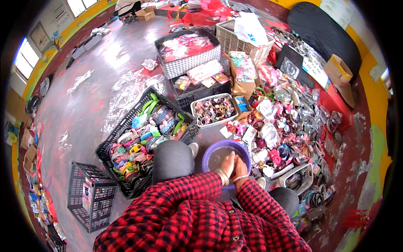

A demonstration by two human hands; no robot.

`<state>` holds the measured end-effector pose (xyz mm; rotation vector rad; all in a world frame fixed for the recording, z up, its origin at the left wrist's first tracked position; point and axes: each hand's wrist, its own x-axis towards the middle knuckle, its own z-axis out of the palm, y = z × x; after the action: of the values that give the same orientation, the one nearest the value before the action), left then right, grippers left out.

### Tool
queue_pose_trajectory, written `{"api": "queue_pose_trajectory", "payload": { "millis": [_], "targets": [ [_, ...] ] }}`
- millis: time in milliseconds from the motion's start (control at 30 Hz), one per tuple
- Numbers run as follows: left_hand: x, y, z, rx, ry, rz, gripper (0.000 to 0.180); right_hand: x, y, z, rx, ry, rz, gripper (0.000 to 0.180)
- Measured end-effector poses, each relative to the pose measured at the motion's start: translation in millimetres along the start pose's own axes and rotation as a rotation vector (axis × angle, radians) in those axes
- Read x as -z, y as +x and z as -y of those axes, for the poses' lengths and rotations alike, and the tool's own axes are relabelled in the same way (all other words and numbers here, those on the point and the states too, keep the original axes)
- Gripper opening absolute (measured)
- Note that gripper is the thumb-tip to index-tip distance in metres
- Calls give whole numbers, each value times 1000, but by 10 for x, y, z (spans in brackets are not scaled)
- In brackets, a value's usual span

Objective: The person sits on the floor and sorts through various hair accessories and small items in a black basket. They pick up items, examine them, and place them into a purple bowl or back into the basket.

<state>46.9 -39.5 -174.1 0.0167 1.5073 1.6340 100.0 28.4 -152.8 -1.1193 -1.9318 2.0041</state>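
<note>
A purple basin (206, 160) with greyish water in it stands on the floor between my knees. Over its right side my left hand (227, 165) and my right hand (239, 168) are side by side, close together or touching. The fingers of both point down into the basin and look closed. Whatever they hold, if anything, is hidden behind the hands. A bracelet or band circles each wrist, below red-and-black checked sleeves.
Left of my knee lies a black crate (126, 191) full of headbands and hair ties; an upright black crate (103, 201) is beside it. A white basket (210, 124) of hair ties stands beyond the basin. Loose accessories (275, 157) heap at the right, near a pale basket (310, 176).
</note>
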Motion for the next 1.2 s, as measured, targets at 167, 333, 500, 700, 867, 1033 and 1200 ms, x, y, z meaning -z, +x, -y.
{"api": "queue_pose_trajectory", "payload": {
  "millis": [167, 333, 500, 700, 867, 1033, 1200],
  "targets": [
    [-61, -169, -284, 198, -728, 191, 45, 96, -9, 26, -202, 871, 125, 35],
    [-84, -260, -387, 417, -694, 291, 41, 218, 71, -23, 368, -842, -130, 53],
    [-52, -257, -498, 245, -450, 186, 31, 369, -46, 355, -298, 521, 131, 58],
    [-154, -128, -136, -245, 76, 60, 37, 43, -109, 288, -206, 493, -2, 52],
    [-199, -398, -533, -288, 822, 3, 42, -5, -217, 376, -155, 365, -90, 48],
    [-212, -498, -493, -365, 483, 13, 32, -7, -253, 403, -97, 305, -49, 42],
    [-179, -371, -259, -397, 477, 12, 32, -36, -282, 286, -95, 450, -184, 37]
  ]
}}
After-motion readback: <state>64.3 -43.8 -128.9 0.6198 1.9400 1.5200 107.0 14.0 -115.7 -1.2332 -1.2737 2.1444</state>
